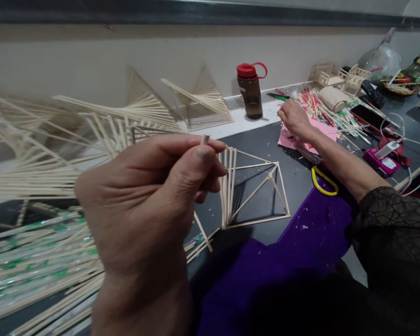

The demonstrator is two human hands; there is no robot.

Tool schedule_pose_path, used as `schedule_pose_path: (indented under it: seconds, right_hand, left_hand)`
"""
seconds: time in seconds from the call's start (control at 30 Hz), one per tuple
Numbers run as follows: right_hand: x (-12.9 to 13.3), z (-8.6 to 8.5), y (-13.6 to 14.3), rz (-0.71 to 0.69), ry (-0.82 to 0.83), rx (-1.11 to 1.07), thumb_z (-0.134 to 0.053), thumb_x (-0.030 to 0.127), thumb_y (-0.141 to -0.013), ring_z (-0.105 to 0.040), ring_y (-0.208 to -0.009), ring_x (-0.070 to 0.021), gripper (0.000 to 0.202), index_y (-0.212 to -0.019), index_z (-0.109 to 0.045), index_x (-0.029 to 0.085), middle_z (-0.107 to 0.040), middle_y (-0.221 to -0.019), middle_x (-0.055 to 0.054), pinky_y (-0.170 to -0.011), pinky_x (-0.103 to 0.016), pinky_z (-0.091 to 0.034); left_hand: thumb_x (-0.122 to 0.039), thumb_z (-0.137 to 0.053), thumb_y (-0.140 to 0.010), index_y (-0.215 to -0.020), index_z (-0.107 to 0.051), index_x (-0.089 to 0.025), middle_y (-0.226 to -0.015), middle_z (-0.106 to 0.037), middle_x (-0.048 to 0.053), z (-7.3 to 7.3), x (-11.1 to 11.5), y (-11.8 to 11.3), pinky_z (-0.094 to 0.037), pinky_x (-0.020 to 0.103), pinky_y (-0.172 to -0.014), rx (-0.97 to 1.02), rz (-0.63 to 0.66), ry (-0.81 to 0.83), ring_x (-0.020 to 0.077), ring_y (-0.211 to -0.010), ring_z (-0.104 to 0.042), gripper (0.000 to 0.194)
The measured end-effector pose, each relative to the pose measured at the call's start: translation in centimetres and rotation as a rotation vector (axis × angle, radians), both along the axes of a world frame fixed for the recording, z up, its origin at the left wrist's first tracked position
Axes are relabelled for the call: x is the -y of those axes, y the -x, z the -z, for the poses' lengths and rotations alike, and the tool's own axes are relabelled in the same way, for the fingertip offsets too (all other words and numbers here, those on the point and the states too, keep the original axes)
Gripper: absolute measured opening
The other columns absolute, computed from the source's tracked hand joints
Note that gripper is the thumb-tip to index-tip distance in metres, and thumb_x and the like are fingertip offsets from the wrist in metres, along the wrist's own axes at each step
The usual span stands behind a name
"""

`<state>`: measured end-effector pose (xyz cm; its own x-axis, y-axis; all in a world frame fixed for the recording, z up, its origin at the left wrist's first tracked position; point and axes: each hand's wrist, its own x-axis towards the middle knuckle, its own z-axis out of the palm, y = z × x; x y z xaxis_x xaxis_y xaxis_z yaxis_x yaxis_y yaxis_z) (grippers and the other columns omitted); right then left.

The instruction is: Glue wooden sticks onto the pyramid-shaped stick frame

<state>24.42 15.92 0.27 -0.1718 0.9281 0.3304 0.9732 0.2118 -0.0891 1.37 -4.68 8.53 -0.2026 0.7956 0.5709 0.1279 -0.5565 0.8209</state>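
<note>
Head view: the left hand (150,196) pinches a thin stick (205,139) between its fingers, only the tip showing, before a stick frame (232,186) on the dark surface (257,143). Whether the right hand (294,119), over pink paper (325,133), holds anything cannot be told. A slack pinch could drop the stick; a careless knuckle could knock the frame.

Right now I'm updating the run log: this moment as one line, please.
left hand: pinches stick, end showing | right hand: at pink sheet, grip unclear | wooden frame: on dark tabletop
</note>
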Motion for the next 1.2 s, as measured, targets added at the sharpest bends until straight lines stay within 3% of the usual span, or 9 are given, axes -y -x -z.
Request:
schedule_pose_path:
  seconds: [0.2, 0.33, 0.5, 0.57, 0.63, 0.77, 0.97, 1.1, 1.2]
  right_hand:
    - [-1.8, -2.9, -1.3, 0.079, -0.168, -0.148, -0.046, 0.013, -0.093, -0.058, -0.111, -0.0266, 0.028, -0.119, -0.058, 0.018, -0.061, -0.124, -0.012, -0.094, -0.041, -0.046]
    - [0.2, -5.4, -1.0, 0.044, -0.270, -0.386, -0.051, 0.018, -0.093, -0.063, -0.101, -0.0204, 0.017, -0.105, -0.063, 0.017, -0.067, -0.105, -0.007, -0.094, -0.035, -0.048]
    - [8.9, -8.4, 1.9, -0.311, -0.236, -0.823, -0.054, 0.030, -0.094, -0.059, -0.068, -0.0093, 0.013, -0.092, -0.064, 0.023, -0.064, -0.083, 0.002, -0.064, -0.023, -0.050]
    - [13.2, -9.6, 3.1, -0.519, -0.223, -0.937, -0.058, 0.028, -0.091, -0.054, -0.057, -0.0073, 0.011, -0.086, -0.066, 0.023, -0.062, -0.074, 0.004, -0.056, -0.023, -0.047]
    - [17.0, -10.7, 4.2, -0.679, -0.164, -0.897, -0.060, 0.030, -0.091, -0.058, -0.061, -0.0084, 0.010, -0.087, -0.067, 0.025, -0.066, -0.076, 0.004, -0.062, -0.025, -0.050]
    - [21.3, -11.2, 6.4, -0.798, -0.023, -0.615, -0.057, 0.031, -0.093, -0.066, -0.089, -0.0125, 0.013, -0.098, -0.067, 0.025, -0.071, -0.098, 0.001, -0.083, -0.027, -0.053]
    - [21.0, -9.5, 8.7, -0.782, 0.048, -0.337, -0.041, 0.036, -0.098, -0.066, -0.081, -0.0155, 0.028, -0.101, -0.065, 0.021, -0.071, -0.092, -0.003, -0.069, -0.029, -0.048]
    - [20.4, -10.1, 6.3, -0.786, -0.020, -0.510, -0.050, 0.034, -0.095, -0.062, -0.077, -0.0140, 0.024, -0.092, -0.071, 0.024, -0.068, -0.084, -0.002, -0.070, -0.028, -0.048]
    - [19.8, -10.4, 3.9, -0.742, -0.014, -0.705, -0.063, 0.033, -0.088, -0.060, -0.068, -0.0114, 0.014, -0.083, -0.073, 0.025, -0.066, -0.076, 0.001, -0.064, -0.027, -0.047]
  left_hand:
    - [-0.009, -0.070, -0.074, -0.077, -0.079, -0.021, -0.058, -0.068, -0.004, 0.0, -0.1, 0.1, -0.034, 0.020, -0.031, -0.004, -0.003, -0.028, 0.0070, -0.041, -0.054, 0.015]
    - [-0.008, -0.069, -0.074, -0.075, -0.078, -0.020, -0.056, -0.067, -0.004, -0.4, -0.1, 0.0, -0.034, 0.021, -0.032, 0.072, 0.024, -0.007, 0.0075, -0.041, -0.053, 0.015]
    - [-0.025, -0.079, -0.074, -0.069, -0.076, -0.024, -0.067, -0.072, -0.004, -1.1, 0.2, -0.3, -0.048, 0.021, -0.049, 0.262, 0.115, 0.011, 0.0093, -0.057, -0.063, 0.006]
    - [-0.041, -0.086, -0.069, -0.070, -0.075, -0.026, -0.078, -0.074, -0.004, -1.4, 0.5, -0.5, -0.054, 0.022, -0.061, 0.361, 0.174, 0.059, 0.0111, -0.074, -0.068, 0.018]
    - [-0.048, -0.088, -0.063, -0.073, -0.074, -0.027, -0.084, -0.073, -0.005, -1.6, 0.9, -0.7, -0.055, 0.022, -0.068, 0.467, 0.245, 0.124, 0.0114, -0.085, -0.067, 0.027]
    - [-0.049, -0.084, -0.069, -0.077, -0.067, -0.025, -0.088, -0.067, -0.003, -1.9, 1.5, -0.9, -0.054, 0.024, -0.070, 0.535, 0.279, 0.142, 0.0145, -0.092, -0.065, 0.030]
    - [-0.051, -0.090, -0.057, -0.075, -0.065, -0.025, -0.084, -0.065, -0.004, -2.1, 2.0, -1.1, -0.054, 0.021, -0.062, 0.567, 0.200, 0.020, 0.0133, -0.085, -0.065, 0.041]
    - [-0.038, -0.088, -0.066, -0.072, -0.073, -0.022, -0.074, -0.067, -0.003, -1.6, 2.5, -1.1, -0.051, 0.017, -0.056, 0.571, 0.147, -0.038, 0.0085, -0.069, -0.062, 0.022]
    - [-0.028, -0.086, -0.067, -0.072, -0.075, -0.021, -0.069, -0.069, -0.001, -0.6, 2.7, -0.6, -0.049, 0.017, -0.052, 0.515, 0.120, 0.066, 0.0081, -0.062, -0.062, 0.014]
